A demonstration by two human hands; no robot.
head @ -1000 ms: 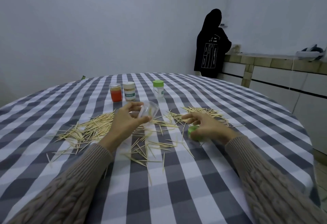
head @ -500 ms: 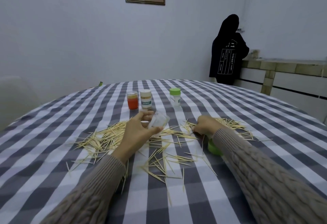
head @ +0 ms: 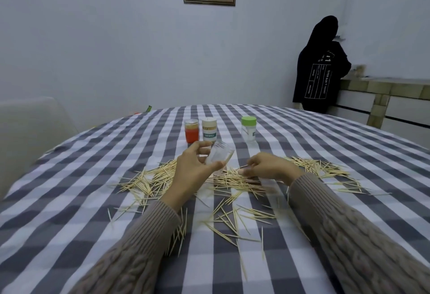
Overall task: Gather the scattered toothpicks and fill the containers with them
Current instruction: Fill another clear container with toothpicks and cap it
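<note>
The light was dim, soft and bluish. Shadows were faint. The edges curved, and everything looked slightly blurry.

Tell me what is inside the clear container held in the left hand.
The clear container, tilted in the left hand, shows a few faint toothpick-like lines through its wall. Fingers cover its base, so the amount inside stays unclear.

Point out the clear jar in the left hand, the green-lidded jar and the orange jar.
clear jar (head: pixel 220 155), head view, on its see-through side wall.
green-lidded jar (head: pixel 248 121), head view, on its lid.
orange jar (head: pixel 191 133), head view, on its orange body.
</note>
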